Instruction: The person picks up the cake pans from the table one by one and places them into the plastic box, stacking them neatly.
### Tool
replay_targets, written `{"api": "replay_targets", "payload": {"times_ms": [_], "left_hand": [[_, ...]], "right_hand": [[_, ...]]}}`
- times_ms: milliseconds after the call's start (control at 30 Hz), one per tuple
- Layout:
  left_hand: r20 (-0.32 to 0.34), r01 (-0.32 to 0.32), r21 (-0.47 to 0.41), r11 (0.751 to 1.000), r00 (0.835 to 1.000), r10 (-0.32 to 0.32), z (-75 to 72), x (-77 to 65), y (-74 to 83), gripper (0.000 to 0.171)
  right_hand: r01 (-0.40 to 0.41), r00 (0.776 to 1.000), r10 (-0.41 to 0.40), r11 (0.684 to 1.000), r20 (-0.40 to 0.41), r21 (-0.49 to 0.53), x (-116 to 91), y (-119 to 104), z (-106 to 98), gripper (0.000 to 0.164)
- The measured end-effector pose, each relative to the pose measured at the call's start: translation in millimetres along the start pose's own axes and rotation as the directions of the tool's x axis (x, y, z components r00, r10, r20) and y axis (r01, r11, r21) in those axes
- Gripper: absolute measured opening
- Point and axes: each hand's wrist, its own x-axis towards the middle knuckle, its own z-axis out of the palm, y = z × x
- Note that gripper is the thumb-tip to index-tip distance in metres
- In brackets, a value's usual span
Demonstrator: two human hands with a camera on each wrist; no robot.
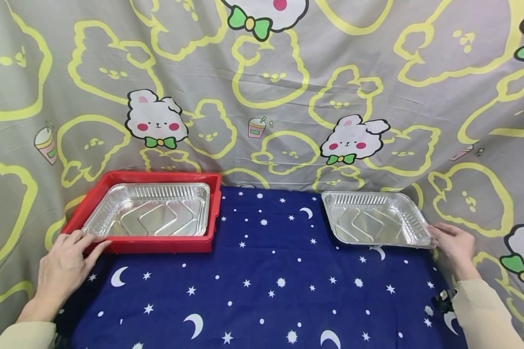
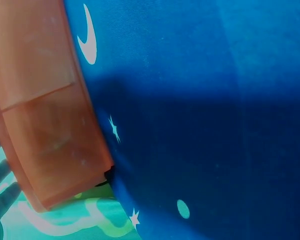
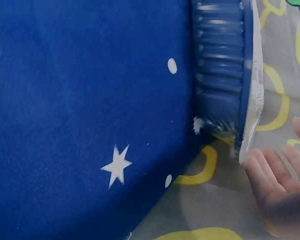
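A red plastic tray (image 1: 157, 245) stands at the left, with a shiny foil pan (image 1: 155, 215) set inside it. My left hand (image 1: 65, 266) rests at the tray's near left corner, fingertips over the rim and thumb stretched along the front. In the left wrist view its spread fingers (image 2: 5, 197) lie right at the tray's edge. On the right, a second foil pan (image 1: 362, 225) sits on the blue cloth. The near right corner of that pan meets the fingertips of my right hand (image 1: 456, 247). Extended fingers (image 3: 272, 175) show in the right wrist view, thumb apart.
A dark blue cloth (image 1: 262, 261) with white stars and moons covers the table between the hands. Behind and at both sides hangs a grey curtain (image 1: 279, 63) with yellow outlines and white cartoon rabbits, close against the back of the tray and the right pan.
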Motion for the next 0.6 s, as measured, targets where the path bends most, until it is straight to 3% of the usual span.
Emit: {"api": "replay_targets", "payload": {"times_ms": [100,300,433,600], "left_hand": [[0.005,0.003,0.001,1.0,1.0,-0.003,-1.3,0.2,1.0,0.089],[-0.007,-0.004,-0.005,1.0,1.0,0.004,-1.5,0.6,0.5,0.085],[-0.002,-0.003,-0.002,1.0,1.0,0.003,-1.6,0.3,-0.3,0.078],[0.006,-0.002,0.001,1.0,1.0,0.002,-1.6,0.0,-0.8,0.06]], "right_hand": [[-0.026,0.999,0.021,0.992,-0.046,-0.12,0.6,1.6,-2.4,0.004],[-0.043,0.998,0.029,0.969,-0.062,-0.243,2.8,3.5,-3.2,0.043],[0.003,1.0,-0.012,0.957,-0.029,-0.29,5.6,6.7,-2.1,0.053],[0.028,1.0,-0.031,0.956,-0.005,-0.29,6.8,9.6,1.1,0.054]]}}
